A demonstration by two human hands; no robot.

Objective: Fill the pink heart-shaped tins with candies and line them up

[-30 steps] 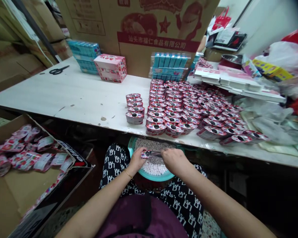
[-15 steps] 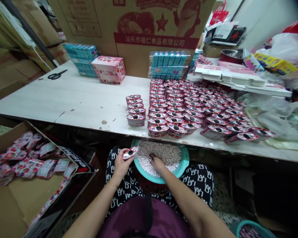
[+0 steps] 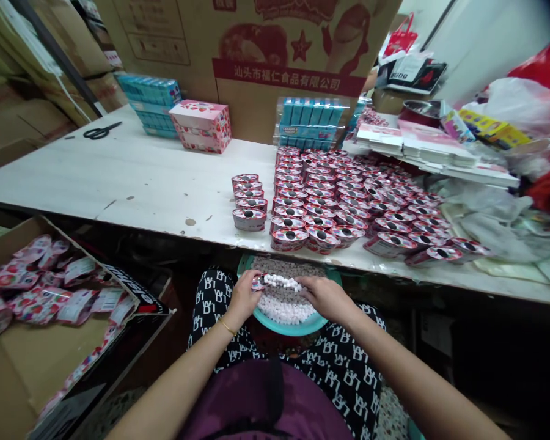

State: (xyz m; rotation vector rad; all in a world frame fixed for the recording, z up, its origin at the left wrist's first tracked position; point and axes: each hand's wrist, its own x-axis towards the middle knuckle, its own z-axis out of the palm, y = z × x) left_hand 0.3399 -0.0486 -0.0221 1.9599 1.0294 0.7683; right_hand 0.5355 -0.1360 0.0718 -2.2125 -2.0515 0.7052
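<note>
Over a turquoise basin [image 3: 334, 276] in my lap, both hands are close together. My left hand [image 3: 244, 296] is closed round a small red-and-white printed pouch [image 3: 258, 282], mostly covered by the fingers. A line of small white pellets [image 3: 282, 282] stretches from the pouch to my right hand [image 3: 324, 297]. The right hand's fingers are pinched on the pellets' far end; whether they are strung together or loose, I cannot tell. More white pellets [image 3: 284, 310] fill the basin below.
Many upright printed pouches [image 3: 318, 220] crowd the white table [image 3: 165, 189], with a short row [image 3: 249, 219] left of them. An open carton [image 3: 32, 360] of pouches stands at left. Scissors [image 3: 101, 131], a strawberry-print box [image 3: 200, 125] and blue packs [image 3: 309, 122] lie farther back.
My right hand has come up out of the pellets with some in its fingers and moved right. My left hand has moved right with the pouch, tipping it toward the pellets.
</note>
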